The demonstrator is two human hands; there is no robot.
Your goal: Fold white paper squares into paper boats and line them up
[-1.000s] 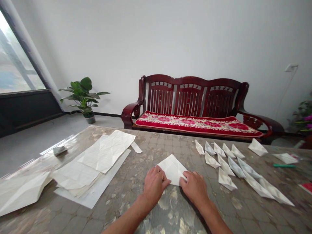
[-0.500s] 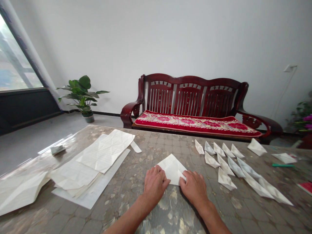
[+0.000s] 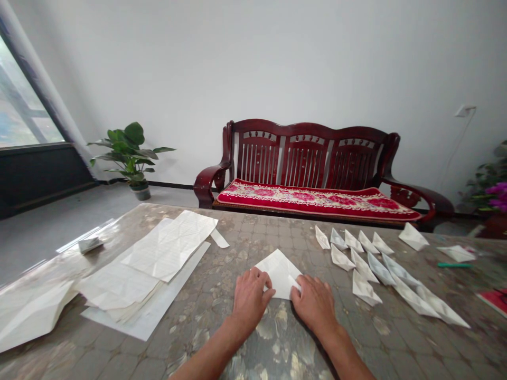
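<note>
A white sheet of folded paper [image 3: 278, 270] lies on the table with its peak pointing away from me. My left hand [image 3: 250, 291] is at its left corner, fingers curled over the edge and the thumb beside them. At the right corner, my right hand [image 3: 314, 300] pinches a small turned-up flap between thumb and fingers. Part of each lower corner is hidden under my hands. To the right stand several folded paper boats [image 3: 365, 289], lined up in slanting rows.
Creased loose sheets [image 3: 170, 248] are piled on the patterned table [image 3: 222, 338] at left, near a small folded paper piece [image 3: 90, 244]. A green pen [image 3: 454, 265] and a red booklet [image 3: 495, 302] lie at right. Beyond the table stands a wooden bench [image 3: 304, 158].
My left thumb and fingers have shifted slightly at the left corner, and a small gap shows between them. The right hand keeps its pinch. The view has turned slightly to the right.
</note>
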